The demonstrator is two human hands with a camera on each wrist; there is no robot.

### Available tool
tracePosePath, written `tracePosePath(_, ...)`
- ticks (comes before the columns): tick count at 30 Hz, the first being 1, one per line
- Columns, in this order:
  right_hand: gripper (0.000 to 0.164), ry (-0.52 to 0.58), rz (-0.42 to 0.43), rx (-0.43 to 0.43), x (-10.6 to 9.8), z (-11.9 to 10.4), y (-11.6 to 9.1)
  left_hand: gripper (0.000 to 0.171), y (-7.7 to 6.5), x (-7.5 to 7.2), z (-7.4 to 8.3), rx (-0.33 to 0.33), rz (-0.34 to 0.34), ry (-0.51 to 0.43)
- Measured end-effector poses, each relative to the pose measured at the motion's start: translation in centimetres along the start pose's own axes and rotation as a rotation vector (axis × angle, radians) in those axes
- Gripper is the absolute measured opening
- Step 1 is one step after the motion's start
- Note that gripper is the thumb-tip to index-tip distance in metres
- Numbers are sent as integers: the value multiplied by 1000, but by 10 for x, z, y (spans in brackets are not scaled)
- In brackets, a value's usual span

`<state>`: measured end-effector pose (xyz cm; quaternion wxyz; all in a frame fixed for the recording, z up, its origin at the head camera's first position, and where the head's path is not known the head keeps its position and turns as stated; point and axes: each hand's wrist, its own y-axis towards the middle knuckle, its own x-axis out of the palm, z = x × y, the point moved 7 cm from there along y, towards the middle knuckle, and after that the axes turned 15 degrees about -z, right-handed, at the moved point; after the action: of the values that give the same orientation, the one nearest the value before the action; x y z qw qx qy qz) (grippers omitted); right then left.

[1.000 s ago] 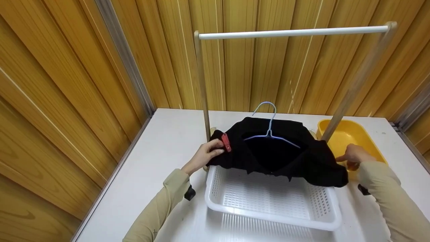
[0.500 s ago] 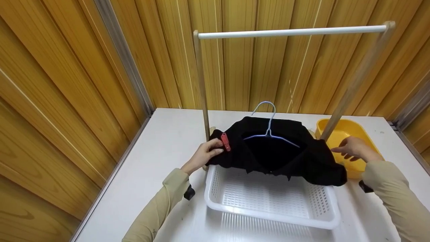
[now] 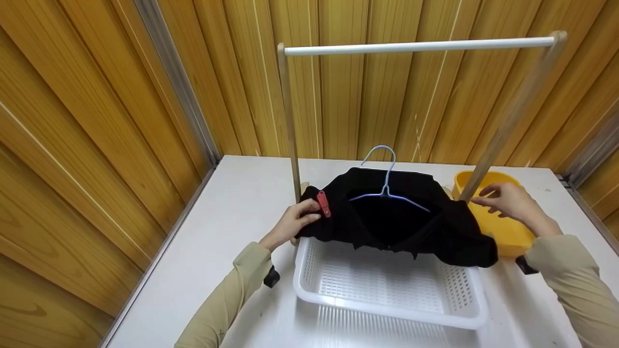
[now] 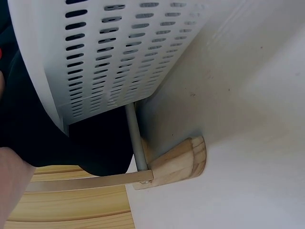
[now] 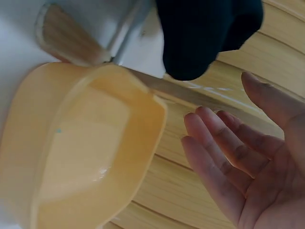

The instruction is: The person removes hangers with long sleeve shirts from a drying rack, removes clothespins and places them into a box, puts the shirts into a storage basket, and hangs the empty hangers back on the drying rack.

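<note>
A black garment (image 3: 454, 232) lies across the back of the white perforated basket (image 3: 387, 316). The blue wire hanger (image 3: 387, 186) is inside its neck opening, hook upright. My left hand (image 3: 290, 224) grips the garment's left end, fingers above and thumb below, beside a red clothespin (image 3: 323, 204) on the cloth. In the left wrist view only slivers of that hand show. My right hand (image 3: 515, 203) is raised over the yellow tub (image 3: 512, 241), near the garment's right end. The right wrist view shows its fingers (image 5: 224, 133) loosely extended, holding nothing.
A rack stands behind the basket, with a white bar (image 3: 420, 47) across two wooden posts (image 3: 290, 121). Its wooden foot (image 4: 178, 162) rests on the white table (image 3: 232, 208). Wood-panelled walls (image 3: 338, 106) enclose the back and left.
My right hand has risen from low in the yellow tub, moving back with its fingers loosening. The left hand keeps its grip, and the garment and hanger stay put.
</note>
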<state>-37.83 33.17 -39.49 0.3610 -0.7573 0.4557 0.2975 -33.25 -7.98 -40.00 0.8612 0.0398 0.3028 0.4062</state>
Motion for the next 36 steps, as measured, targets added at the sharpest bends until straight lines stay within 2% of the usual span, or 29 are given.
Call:
tracePosePath(3,41,-2,97,-39,-8,-15,-7,12,1,0,0,7,0,8)
tracePosePath(7,28,31,270,-147,-18,-40,-19,11,1,-1,1,15,7,9)
tracePosePath(10,23,37,331,-214,-20,-58,-27,11,0,-1,2,15,12,1)
tracePosePath(16,20,86,369,-285,-21,-83,-37,11,1,-1,2,15,10,-1)
tracePosePath(20,17,102,413,-373,-19,-101,-43,12,1,0,1,19,6,9)
tracePosePath(25,16,119,413,-490,-13,-129,-49,12,1,1,0,15,1,6)
tracePosePath(30,18,152,402,-545,-10,-153,-54,12,2,0,2,27,2,-10)
tracePosePath(33,19,173,388,-560,-6,-161,-53,12,1,-1,3,26,3,-5)
tracePosePath(36,22,199,361,-624,-1,-156,-42,11,1,0,3,29,2,1)
